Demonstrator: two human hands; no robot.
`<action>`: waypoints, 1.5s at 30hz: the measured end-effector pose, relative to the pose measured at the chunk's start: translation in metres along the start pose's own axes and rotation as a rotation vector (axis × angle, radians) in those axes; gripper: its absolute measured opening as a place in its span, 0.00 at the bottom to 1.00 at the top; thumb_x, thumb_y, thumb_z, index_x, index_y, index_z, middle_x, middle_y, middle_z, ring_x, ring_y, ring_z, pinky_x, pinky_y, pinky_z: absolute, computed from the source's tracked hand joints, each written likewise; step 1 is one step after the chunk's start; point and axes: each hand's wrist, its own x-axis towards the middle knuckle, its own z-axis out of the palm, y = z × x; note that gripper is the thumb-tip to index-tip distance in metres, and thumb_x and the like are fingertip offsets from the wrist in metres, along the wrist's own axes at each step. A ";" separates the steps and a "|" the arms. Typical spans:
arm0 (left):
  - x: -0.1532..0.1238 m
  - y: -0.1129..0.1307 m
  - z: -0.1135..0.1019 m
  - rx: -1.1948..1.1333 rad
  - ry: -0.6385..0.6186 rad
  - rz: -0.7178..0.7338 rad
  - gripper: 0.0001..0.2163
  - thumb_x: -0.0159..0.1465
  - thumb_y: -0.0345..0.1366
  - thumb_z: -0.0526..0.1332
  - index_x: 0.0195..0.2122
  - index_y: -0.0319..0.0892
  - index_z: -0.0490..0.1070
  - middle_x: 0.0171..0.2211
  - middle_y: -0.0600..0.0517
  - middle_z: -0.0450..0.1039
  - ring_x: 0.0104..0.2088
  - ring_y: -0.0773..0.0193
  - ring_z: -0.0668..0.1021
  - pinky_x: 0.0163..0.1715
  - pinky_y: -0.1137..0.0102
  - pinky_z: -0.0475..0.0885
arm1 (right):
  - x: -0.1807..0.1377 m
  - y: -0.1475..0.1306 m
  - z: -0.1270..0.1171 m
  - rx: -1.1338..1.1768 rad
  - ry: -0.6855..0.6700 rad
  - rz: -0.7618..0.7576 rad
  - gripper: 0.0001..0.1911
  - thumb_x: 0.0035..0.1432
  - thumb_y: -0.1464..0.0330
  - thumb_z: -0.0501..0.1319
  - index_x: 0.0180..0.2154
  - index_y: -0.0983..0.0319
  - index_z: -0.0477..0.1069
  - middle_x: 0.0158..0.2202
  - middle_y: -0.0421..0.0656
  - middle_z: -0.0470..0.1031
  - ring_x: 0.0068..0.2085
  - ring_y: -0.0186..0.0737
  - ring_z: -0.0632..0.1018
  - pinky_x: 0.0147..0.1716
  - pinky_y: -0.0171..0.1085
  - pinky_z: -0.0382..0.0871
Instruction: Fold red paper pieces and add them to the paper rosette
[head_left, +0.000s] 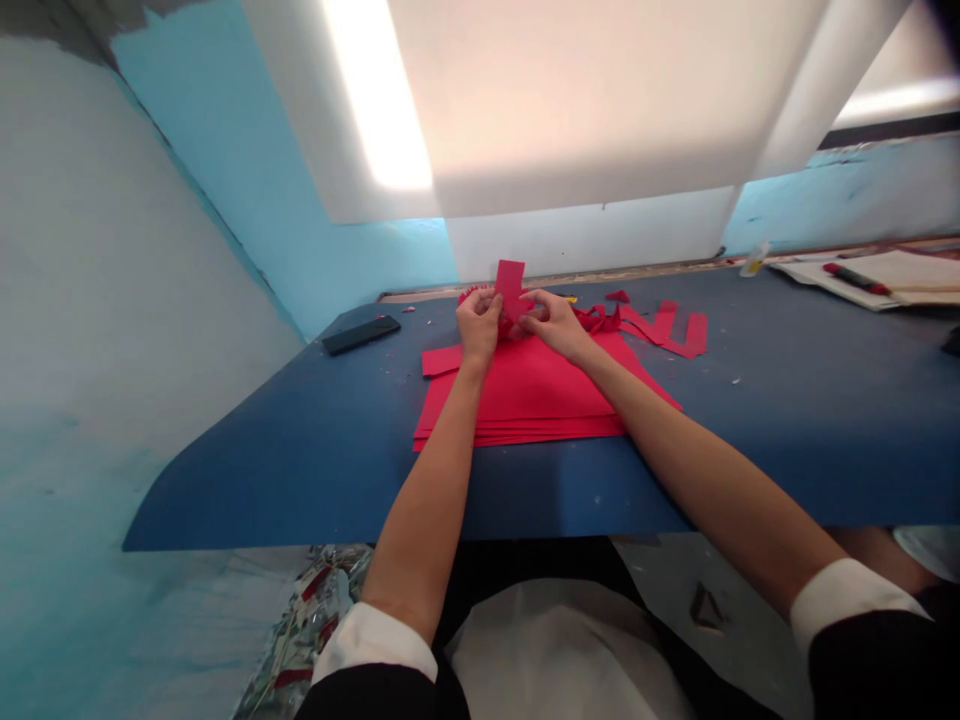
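Left hand point(480, 325) pinches red strip point(511, 280) upright above paper stack point(551, 388), apparently steadying it. Right hand point(553, 322) narrow at strip's right edge; gripping or merely touching, can't tell. Scraps point(697, 334) off right, seemingly clear of stack.

Readable text: none | small bottle point(754, 260): markings unreadable (too blurred)
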 end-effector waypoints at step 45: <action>-0.019 0.021 0.002 -0.089 -0.268 -0.252 0.17 0.60 0.45 0.77 0.27 0.39 0.77 0.22 0.55 0.76 0.22 0.72 0.76 0.26 0.75 0.72 | 0.010 0.005 -0.022 -0.279 0.067 -0.462 0.08 0.58 0.65 0.59 0.30 0.57 0.75 0.34 0.43 0.80 0.40 0.45 0.79 0.46 0.46 0.75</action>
